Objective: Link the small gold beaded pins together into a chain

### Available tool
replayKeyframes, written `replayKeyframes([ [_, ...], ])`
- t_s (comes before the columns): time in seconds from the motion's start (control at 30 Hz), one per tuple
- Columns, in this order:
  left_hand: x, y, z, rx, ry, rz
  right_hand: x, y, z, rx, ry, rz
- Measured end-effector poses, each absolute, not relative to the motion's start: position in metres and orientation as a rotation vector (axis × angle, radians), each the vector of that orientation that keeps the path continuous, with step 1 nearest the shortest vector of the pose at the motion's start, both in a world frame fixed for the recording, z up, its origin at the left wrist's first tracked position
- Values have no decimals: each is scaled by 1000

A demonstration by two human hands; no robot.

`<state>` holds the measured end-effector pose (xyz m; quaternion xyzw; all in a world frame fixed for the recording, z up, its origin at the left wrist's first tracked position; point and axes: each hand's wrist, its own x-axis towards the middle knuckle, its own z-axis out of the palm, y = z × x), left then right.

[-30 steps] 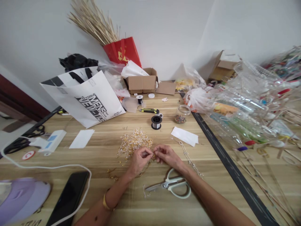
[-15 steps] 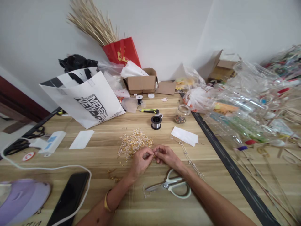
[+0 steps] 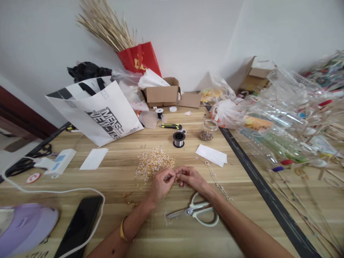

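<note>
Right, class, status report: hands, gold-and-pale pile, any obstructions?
Left hand, right hand: both pinched, close together; anything held too small to tell. Gold-and-pale pile: loose, just beyond left hand. Scissors: near side of right hand, possible snag.

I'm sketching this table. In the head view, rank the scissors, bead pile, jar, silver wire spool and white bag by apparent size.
White bag
Scissors and bead pile: too close to rank
Jar
Silver wire spool

Left fingers [image 3: 170, 172] have edged slightly rightward
</note>
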<state>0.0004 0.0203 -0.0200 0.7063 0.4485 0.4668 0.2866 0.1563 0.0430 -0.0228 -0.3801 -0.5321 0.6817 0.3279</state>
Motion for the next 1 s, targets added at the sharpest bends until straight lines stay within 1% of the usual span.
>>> replayKeyframes([
  [0.53, 1, 20, -16, 2001, 1193, 1277, 158, 45, -23, -1013, -1318, 1836],
  [0.87, 1, 20, -19, 1677, 1154, 1248, 158, 44, -21, -1005, -1351, 1810],
  [1.0, 1, 20, -16, 1641, 1135, 1250, 159, 44, -20, -1027, -1352, 1820],
])
